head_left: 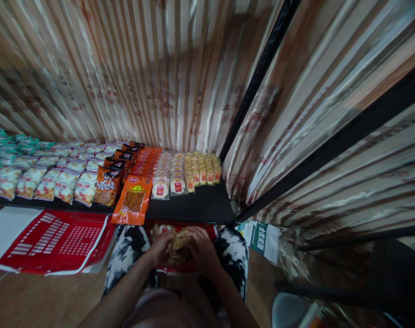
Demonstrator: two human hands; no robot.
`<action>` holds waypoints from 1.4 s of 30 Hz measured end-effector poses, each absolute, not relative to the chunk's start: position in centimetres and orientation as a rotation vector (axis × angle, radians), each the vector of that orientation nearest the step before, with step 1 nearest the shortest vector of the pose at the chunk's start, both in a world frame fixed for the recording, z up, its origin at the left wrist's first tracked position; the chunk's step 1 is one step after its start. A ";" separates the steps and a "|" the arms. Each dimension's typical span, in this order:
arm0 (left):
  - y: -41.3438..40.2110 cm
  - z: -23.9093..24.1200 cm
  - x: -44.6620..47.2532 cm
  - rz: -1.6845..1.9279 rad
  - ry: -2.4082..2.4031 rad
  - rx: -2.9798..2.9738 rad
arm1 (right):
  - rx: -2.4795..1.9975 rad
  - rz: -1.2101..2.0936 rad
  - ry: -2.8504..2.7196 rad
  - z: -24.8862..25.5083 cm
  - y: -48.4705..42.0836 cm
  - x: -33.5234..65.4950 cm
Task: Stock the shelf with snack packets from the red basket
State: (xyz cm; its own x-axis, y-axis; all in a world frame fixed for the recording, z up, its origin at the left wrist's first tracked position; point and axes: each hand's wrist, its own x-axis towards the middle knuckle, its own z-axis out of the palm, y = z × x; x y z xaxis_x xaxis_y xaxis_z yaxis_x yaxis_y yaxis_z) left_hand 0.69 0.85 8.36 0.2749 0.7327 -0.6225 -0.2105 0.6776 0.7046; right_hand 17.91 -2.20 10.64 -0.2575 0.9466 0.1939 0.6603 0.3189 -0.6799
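Note:
My left hand (pixel 161 248) and my right hand (pixel 202 249) are close together over my lap. Between them they grip small yellow-wrapped snack packets (pixel 181 240), partly covered by my fingers. Beneath is a red basket (pixel 180 268), largely hidden by my hands and arms. In it, near my left hand, lies a clear snack packet (pixel 165 228) with a red label. Just beyond my hands, rows of small yellow packets (pixel 202 174) and round white packaged snacks (pixel 160 189) stand on the black shelf (pixel 193 207).
An orange bag of stick snacks (pixel 131 200) overhangs the shelf's front edge. White bags (pixel 64 184) and green bags (pixel 9 143) fill its left. An empty red basket (pixel 50 241) sits lower left. Black posts (pixel 251 91) rise before a striped curtain (pixel 166 82). Plastic packaging (pixel 265 239) lies right.

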 end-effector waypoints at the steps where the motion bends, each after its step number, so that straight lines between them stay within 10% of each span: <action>1: 0.9 8.5 0.6 0.673 1.123 0.548 | -1.410 0.634 -2.006 10.7 -2.2 17.9; 42: 3.1 8.5 1.5 0.642 1.126 0.597 | -1.673 0.958 -1.344 9.3 -2.3 17.7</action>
State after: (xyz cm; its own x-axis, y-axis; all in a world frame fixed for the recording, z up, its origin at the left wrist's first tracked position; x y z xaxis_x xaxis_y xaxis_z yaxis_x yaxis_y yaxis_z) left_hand 1.53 3.07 8.48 0.2935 0.7279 -0.6197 -0.1622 0.6767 0.7181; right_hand 17.75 -2.33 9.29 0.1600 0.9832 -0.0875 0.4029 -0.1460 -0.9035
